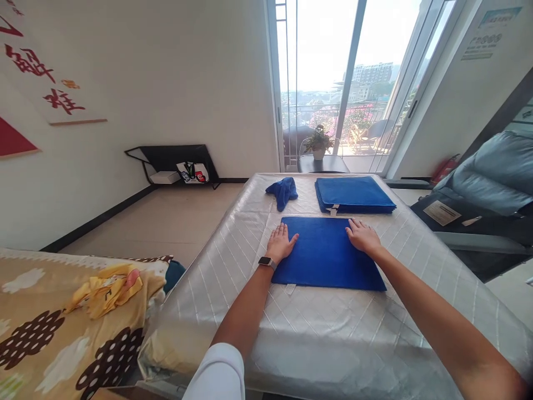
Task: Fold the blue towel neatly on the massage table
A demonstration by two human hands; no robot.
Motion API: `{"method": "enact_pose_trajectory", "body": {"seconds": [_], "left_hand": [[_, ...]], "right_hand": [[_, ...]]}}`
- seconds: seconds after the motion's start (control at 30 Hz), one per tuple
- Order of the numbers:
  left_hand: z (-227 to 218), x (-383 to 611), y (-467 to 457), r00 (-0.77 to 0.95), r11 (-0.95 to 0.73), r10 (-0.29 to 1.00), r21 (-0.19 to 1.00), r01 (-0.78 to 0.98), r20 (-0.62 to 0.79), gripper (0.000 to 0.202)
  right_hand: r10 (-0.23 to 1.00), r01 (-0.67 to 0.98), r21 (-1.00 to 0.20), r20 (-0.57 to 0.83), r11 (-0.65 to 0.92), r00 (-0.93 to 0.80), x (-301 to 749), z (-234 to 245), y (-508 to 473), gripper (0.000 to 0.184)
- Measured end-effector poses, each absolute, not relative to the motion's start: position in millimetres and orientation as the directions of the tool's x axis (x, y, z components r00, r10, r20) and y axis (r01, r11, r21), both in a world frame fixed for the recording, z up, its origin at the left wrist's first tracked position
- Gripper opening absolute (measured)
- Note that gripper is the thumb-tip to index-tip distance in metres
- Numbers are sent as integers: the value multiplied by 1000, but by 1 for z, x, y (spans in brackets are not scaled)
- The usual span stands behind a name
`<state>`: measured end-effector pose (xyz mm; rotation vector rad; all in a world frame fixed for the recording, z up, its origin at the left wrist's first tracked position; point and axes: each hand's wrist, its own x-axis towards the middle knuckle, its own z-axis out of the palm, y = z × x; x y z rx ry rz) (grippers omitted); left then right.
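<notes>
A folded blue towel (327,253) lies flat in the middle of a table covered in silver quilted cloth (291,322). My left hand (280,243), with a watch on its wrist, rests open and flat on the towel's left edge. My right hand (363,236) lies open and flat on the towel's far right part. Beyond it sits a stack of folded blue towels (353,194). A crumpled blue towel (283,191) lies to the left of that stack.
A bed with a yellow patterned blanket (50,322) and a yellow garment (104,286) stands at the left. A grey massage chair (487,189) is at the right. Behind the table are a small dark table with a potted plant (318,143) and glass balcony doors.
</notes>
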<state>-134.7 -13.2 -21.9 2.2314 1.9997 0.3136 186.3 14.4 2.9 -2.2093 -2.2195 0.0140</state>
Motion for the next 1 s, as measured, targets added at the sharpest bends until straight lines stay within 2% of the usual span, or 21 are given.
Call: {"method": "enact_pose_trajectory", "body": {"seconds": [0.17, 0.3, 0.67, 0.83, 0.93, 1.0], "left_hand": [[-25, -135, -12, 101, -122, 990, 243, 962, 96, 81], [-27, -136, -12, 111, -132, 989, 238, 962, 100, 81], [-26, -135, -13, 98, -111, 992, 166, 980, 84, 82], [-12, -141, -4, 28, -28, 1000, 107, 994, -4, 85], [2, -125, 5, -17, 11, 996, 67, 998, 82, 87], [8, -96, 9, 87, -99, 983, 69, 993, 162, 84]], "right_hand": [[999, 998, -65, -33, -14, 12, 190, -12, 31, 68], [1000, 996, -85, -3, -17, 17, 195, -25, 33, 69], [999, 987, -158, 11, -40, 42, 192, -21, 29, 72], [999, 984, -176, 9, -43, 46, 190, -19, 26, 71], [999, 983, -181, 15, -39, 43, 189, -17, 24, 71], [999, 982, -185, 12, -42, 45, 188, -15, 24, 71]]}}
